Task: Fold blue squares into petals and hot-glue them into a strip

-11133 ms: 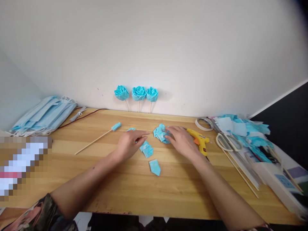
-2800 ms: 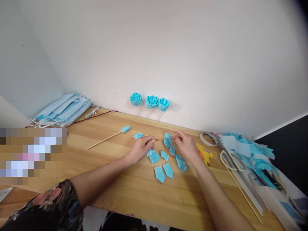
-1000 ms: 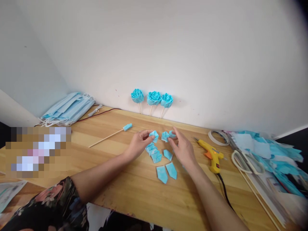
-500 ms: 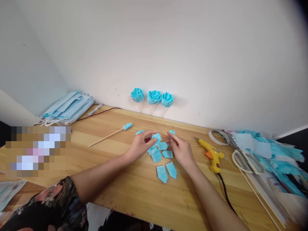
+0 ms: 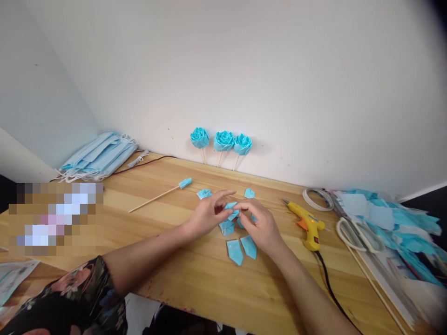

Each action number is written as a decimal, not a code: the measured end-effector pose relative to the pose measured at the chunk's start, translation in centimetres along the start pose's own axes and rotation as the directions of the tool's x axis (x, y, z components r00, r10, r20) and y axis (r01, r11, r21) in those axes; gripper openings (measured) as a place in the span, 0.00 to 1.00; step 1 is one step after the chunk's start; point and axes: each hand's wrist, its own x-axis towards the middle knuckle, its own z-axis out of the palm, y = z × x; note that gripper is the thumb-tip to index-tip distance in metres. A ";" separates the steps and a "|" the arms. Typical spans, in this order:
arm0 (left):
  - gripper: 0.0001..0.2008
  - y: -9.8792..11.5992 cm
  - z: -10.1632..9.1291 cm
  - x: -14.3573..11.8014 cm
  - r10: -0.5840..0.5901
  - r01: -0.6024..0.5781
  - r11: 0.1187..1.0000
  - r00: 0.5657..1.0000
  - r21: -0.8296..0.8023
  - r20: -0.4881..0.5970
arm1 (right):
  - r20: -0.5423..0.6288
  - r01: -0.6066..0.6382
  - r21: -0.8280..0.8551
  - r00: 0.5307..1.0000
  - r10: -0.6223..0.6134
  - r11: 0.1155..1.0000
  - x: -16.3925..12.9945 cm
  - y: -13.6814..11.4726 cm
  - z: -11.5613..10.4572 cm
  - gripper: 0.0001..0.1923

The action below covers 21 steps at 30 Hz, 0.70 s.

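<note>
Both hands meet over the middle of the wooden table. Between thumb and fingers, my left hand (image 5: 207, 213) pinches a small folded blue fabric petal (image 5: 232, 212). From the other side, my right hand (image 5: 261, 224) closes its thumb and forefinger on the same petal. Beneath the hands lie more blue petals, partly hidden. Two pointed petals (image 5: 235, 251) rest nearer me, one (image 5: 249, 193) lies beyond my right hand, and another (image 5: 204, 193) is behind my left. To the left is a wooden stick with a blue bud (image 5: 185, 183) on its tip.
Three blue fabric roses (image 5: 223, 140) on sticks lean against the wall. A yellow glue gun (image 5: 310, 228) with a black cord lies right of my hand. Farther right are white-handled scissors (image 5: 361, 236), a wire coil (image 5: 317, 199) and blue scraps. Face masks (image 5: 99, 156) are piled at back left.
My right hand has moved left and now grips the petal held by my left hand. The petal has shifted slightly right and down, uncovering petals behind both hands.
</note>
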 end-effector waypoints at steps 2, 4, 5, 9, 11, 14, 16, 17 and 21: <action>0.25 0.1 -0.1 0.0 -0.009 0.010 1.000 1.000 -0.026 0.018 | -0.020 -0.044 0.033 0.999 0.045 0.998 0.0 0.2 -0.4 0.10; 0.28 0.2 -0.3 0.1 -0.016 0.018 0.997 0.999 -0.069 0.030 | -0.060 -0.111 0.075 0.991 0.115 0.991 -0.1 0.7 -1.0 0.09; 0.28 0.2 -0.4 0.1 -0.017 0.019 0.996 1.000 -0.086 0.026 | -0.084 -0.159 0.103 0.982 0.168 0.982 -0.1 1.0 -1.4 0.10; 0.27 0.4 -0.7 0.1 -0.034 0.033 0.997 0.999 -0.065 -0.027 | -0.204 -0.331 0.207 0.906 0.371 0.921 0.0 3.0 -2.3 0.11; 0.25 0.5 -0.8 0.1 -0.033 0.031 0.999 0.999 -0.043 -0.039 | -0.246 -0.356 0.219 0.881 0.405 0.908 0.2 3.9 -2.2 0.11; 0.23 0.7 -0.9 0.1 -0.019 0.017 0.999 0.999 -0.035 -0.043 | -0.180 -0.377 0.158 0.898 0.402 0.913 0.5 4.4 -1.7 0.12; 0.22 0.9 -1.0 0.1 -0.012 0.010 0.999 0.999 -0.034 -0.051 | -0.106 -0.364 0.017 0.926 0.364 0.931 0.8 4.5 -1.8 0.11; 0.22 1.0 -1.0 0.1 -0.008 0.006 0.999 0.998 -0.034 -0.054 | -0.087 -0.341 -0.061 0.938 0.335 0.938 1.0 4.5 -2.0 0.12; 0.21 1.0 -1.1 0.2 0.015 -0.017 0.999 0.998 -0.037 -0.065 | -0.087 -0.322 -0.287 0.947 0.310 0.902 2.1 5.1 -3.3 0.16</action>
